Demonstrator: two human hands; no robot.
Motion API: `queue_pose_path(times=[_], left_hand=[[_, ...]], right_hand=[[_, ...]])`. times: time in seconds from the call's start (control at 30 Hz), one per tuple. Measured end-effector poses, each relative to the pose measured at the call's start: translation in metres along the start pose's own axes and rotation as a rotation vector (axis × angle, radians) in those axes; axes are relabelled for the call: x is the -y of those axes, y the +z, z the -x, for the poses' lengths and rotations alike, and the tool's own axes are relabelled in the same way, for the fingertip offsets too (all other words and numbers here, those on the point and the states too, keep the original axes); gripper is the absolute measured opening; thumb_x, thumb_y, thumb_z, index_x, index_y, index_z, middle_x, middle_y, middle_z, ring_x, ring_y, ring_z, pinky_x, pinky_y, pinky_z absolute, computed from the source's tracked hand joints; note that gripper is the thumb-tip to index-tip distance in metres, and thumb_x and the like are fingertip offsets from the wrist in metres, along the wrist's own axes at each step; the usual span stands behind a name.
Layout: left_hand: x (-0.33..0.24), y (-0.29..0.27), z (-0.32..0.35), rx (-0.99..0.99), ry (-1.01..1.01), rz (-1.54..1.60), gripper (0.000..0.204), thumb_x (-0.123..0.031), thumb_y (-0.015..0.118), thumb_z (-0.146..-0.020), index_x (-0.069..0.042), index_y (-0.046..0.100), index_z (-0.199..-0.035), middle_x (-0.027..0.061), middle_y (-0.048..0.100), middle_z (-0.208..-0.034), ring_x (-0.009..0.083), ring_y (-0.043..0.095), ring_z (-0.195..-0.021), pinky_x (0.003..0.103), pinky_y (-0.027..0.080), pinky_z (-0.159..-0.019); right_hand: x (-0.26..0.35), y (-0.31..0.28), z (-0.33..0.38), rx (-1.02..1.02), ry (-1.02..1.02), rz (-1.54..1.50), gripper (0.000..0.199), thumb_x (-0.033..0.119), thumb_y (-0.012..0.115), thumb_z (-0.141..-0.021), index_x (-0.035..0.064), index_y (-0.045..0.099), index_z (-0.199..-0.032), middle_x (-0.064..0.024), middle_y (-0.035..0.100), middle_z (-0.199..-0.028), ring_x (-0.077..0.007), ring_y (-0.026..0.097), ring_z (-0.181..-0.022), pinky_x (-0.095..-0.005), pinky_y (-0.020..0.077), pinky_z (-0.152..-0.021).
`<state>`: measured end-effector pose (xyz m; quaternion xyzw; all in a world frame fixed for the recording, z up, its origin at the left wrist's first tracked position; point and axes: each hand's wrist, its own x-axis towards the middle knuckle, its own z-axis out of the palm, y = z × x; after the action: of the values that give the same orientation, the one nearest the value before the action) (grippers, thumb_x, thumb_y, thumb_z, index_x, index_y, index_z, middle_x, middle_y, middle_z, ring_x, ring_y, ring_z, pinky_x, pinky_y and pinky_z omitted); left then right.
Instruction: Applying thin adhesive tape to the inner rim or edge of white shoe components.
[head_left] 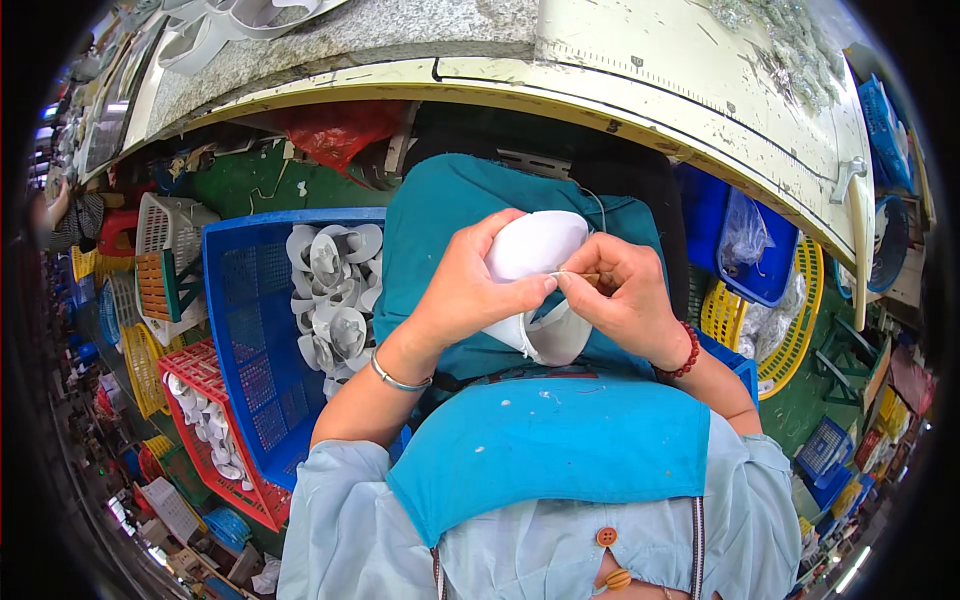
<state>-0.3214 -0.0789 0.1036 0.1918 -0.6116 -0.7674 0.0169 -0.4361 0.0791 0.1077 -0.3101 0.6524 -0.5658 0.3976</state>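
Note:
Above my lap I hold a white curved piece, smooth and bent into a loop, with a second white rounded part below it. It looks like soft sheet material, perhaps a shoe upper. My left hand grips its left side, thumb pressed along the edge. The fingers of my right hand pinch together at the same edge, close to my left thumb tip. Something thin and pale shows between the fingertips, too small to name. A teal apron covers my lap beneath the piece.
A blue crate of similar white pieces stands left of my lap. Beyond it is a red crate with more. Ahead runs a worktable edge. To the right are a blue bin and a yellow basket.

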Motion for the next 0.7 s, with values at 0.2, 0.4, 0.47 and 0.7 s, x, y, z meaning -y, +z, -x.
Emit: queue_pose_path(times=[0.2, 0.4, 0.47, 0.7], left_hand=[[0.005, -0.001, -0.001, -0.020, -0.035, 0.013, 0.047, -0.021, 0.078, -0.072, 0.000, 0.057, -0.108, 0.0036, 0.062, -0.095, 0.0085, 0.057, -0.085, 0.024, 0.048, -0.076], [0.008, -0.002, -0.002, -0.052, -0.122, 0.154, 0.047, -0.016, 0.076, -0.074, 0.002, 0.057, -0.112, 0.0070, 0.064, -0.099, 0.0114, 0.061, -0.087, 0.026, 0.050, -0.079], [0.010, -0.004, -0.004, -0.048, -0.164, 0.218, 0.047, -0.015, 0.076, -0.074, 0.002, 0.056, -0.113, 0.0078, 0.064, -0.100, 0.0122, 0.062, -0.088, 0.027, 0.051, -0.079], [0.012, -0.003, -0.004, 0.009, -0.255, 0.249, 0.048, -0.015, 0.077, -0.074, 0.004, 0.057, -0.113, 0.0085, 0.065, -0.100, 0.0121, 0.063, -0.085, 0.026, 0.052, -0.075]], right_hand=[[0.000, 0.004, -0.001, -0.042, -0.050, 0.078, 0.012, 0.006, 0.066, -0.081, -0.0008, 0.058, -0.077, -0.0050, 0.062, -0.064, -0.0068, 0.059, -0.057, -0.0218, 0.0454, -0.051], [-0.001, 0.003, -0.003, -0.097, -0.442, 0.625, 0.016, 0.010, 0.071, -0.073, 0.0027, 0.059, -0.082, -0.0109, 0.062, -0.073, -0.0212, 0.062, -0.058, -0.0290, 0.0483, -0.050], [-0.003, -0.001, -0.002, -0.108, -0.479, 0.671, 0.019, 0.010, 0.071, -0.073, 0.0033, 0.059, -0.085, -0.0104, 0.062, -0.076, -0.0217, 0.062, -0.060, -0.0299, 0.0484, -0.051], [-0.009, -0.007, 0.000, -0.114, -0.542, 0.760, 0.026, 0.012, 0.073, -0.072, 0.0036, 0.059, -0.092, -0.0092, 0.060, -0.077, -0.0231, 0.062, -0.063, -0.0310, 0.0480, -0.052]])
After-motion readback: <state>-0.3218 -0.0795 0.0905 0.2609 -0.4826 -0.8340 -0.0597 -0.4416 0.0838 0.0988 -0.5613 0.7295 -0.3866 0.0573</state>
